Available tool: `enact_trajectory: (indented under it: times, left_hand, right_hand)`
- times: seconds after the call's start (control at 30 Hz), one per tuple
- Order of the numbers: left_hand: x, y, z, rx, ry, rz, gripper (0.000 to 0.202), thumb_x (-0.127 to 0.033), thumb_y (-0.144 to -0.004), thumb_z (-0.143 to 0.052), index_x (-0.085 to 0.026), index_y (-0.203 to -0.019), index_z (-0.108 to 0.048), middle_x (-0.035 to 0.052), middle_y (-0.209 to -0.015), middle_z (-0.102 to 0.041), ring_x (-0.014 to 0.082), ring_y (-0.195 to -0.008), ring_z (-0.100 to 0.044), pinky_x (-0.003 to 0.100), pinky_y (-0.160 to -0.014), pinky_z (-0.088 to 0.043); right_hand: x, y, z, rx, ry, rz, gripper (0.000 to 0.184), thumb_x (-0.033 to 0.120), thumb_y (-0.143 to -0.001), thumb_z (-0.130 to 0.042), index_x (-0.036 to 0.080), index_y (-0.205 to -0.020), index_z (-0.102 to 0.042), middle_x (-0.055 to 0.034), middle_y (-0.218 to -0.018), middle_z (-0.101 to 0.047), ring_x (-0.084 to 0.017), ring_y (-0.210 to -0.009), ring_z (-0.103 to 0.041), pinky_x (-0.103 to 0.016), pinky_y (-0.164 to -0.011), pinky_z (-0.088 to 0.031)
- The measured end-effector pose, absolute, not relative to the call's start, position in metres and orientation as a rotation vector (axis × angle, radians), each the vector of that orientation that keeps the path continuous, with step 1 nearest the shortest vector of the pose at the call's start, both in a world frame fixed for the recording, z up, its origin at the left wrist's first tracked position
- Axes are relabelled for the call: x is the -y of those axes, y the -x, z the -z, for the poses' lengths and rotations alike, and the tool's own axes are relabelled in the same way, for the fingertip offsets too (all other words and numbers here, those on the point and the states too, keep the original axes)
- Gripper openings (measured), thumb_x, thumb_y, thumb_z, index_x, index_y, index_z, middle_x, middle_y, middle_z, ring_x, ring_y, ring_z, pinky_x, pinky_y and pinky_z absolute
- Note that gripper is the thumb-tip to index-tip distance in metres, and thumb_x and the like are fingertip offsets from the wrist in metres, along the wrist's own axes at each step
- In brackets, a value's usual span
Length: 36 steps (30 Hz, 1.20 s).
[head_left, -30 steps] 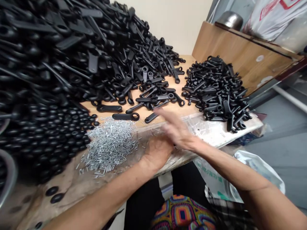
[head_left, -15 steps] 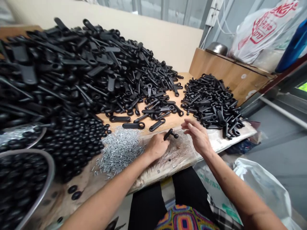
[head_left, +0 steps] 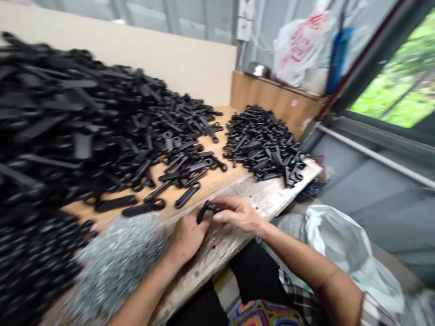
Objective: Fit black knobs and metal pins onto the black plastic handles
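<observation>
A small black handle piece (head_left: 205,210) sits between both my hands at the near edge of the wooden table (head_left: 217,179). My left hand (head_left: 186,235) is closed around its lower end. My right hand (head_left: 238,213) pinches its upper end with thumb and fingers. A heap of small silver pins (head_left: 115,262) lies just left of my left hand. A few loose black handles (head_left: 186,195) rest on the table right behind my hands.
A huge pile of black handles (head_left: 84,131) fills the table's left. A smaller pile of black parts (head_left: 263,145) lies at the right end. Small black round caps (head_left: 37,258) lie at the lower left. A wooden box (head_left: 275,102), plastic bags and a window stand to the right.
My right hand has come in from the right and closed on the black piece that my left hand held. The view has swung to the right.
</observation>
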<state>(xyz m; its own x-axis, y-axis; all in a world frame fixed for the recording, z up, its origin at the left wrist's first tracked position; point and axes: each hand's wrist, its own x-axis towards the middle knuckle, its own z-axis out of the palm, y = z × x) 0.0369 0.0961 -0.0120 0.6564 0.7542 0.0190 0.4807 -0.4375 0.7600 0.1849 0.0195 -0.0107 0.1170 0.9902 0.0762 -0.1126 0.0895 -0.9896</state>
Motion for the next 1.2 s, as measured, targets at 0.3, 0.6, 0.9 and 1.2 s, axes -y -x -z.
enact_trajectory:
  times: [0.3,0.6,0.9,1.2]
  left_hand:
    - [-0.086,-0.039,0.054,-0.443,-2.587,-0.604,0.050,-0.028,-0.081,-0.043,-0.019,-0.130,-0.038,0.0050,-0.098,-0.069,0.0173,-0.085,-0.066,0.020,-0.069,-0.053]
    - [-0.073,-0.046,0.045,-0.120,-2.798,-0.966,0.065,-0.029,-0.078,-0.053,-0.009,-0.135,-0.028,0.0118,-0.097,-0.065,0.0195,-0.086,-0.064,0.024,-0.077,-0.052]
    - [-0.077,-0.045,0.037,-0.253,-2.775,-1.212,0.067,-0.030,-0.074,-0.062,-0.008,-0.130,-0.034,0.0159,-0.112,-0.057,0.0261,-0.106,-0.054,0.040,-0.092,-0.045]
    - [-0.081,-0.044,0.032,-0.266,-2.815,-1.251,0.055,-0.030,-0.077,-0.057,-0.008,-0.124,-0.040,0.0157,-0.108,-0.059,0.0263,-0.100,-0.057,0.039,-0.088,-0.047]
  right_hand:
    - [0.024,-0.217,0.002,1.327,1.259,-1.201,0.027,0.029,-0.068,-0.066,0.010,-0.088,-0.068,0.0003,-0.074,-0.062,-0.010,-0.070,-0.054,-0.018,-0.069,-0.043]
    - [0.051,-0.231,0.010,1.564,1.340,-1.050,0.030,0.040,-0.072,-0.063,0.011,-0.078,-0.068,0.0012,-0.065,-0.054,-0.009,-0.063,-0.051,-0.017,-0.058,-0.039]
    - [0.056,-0.375,-0.037,1.324,2.234,0.379,0.023,0.035,-0.081,-0.051,0.019,-0.075,-0.067,-0.0032,-0.073,-0.063,-0.016,-0.073,-0.055,-0.025,-0.066,-0.037]
    - [0.020,-0.433,-0.016,1.300,2.591,0.501,0.028,0.041,-0.080,-0.053,0.018,-0.080,-0.068,-0.0091,-0.086,-0.066,-0.020,-0.086,-0.053,-0.027,-0.068,-0.035]
